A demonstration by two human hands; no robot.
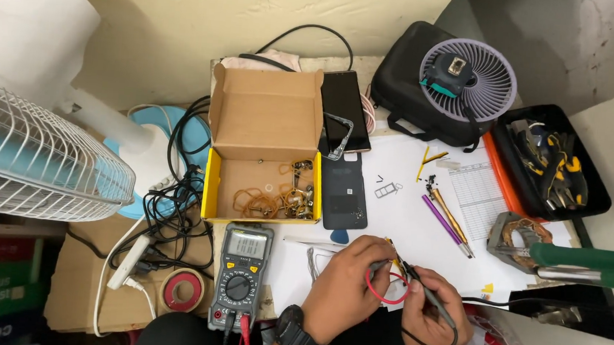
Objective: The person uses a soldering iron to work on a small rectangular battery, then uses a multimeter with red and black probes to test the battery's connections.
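Down at the bottom of the view, the person's left hand [346,285], with a black watch [296,333] on its wrist, is curled shut around a thin red probe lead [383,292], which loops out between the two hands. Close beside it, the right hand [431,319] grips a slim black probe [424,290] with its fingers closed, its black lead curving under the palm. Both probe tips meet at a small yellow and black part [392,251] on the white paper sheet [405,193]; what that part is cannot be told. Just left of the hands lies a grey and yellow digital multimeter [240,275], with red and black leads plugged in at its foot. Above it stands an open cardboard box with yellow sides [266,149], holding rubber bands and small metal parts. A dark phone back cover [345,189] lies beside the box.
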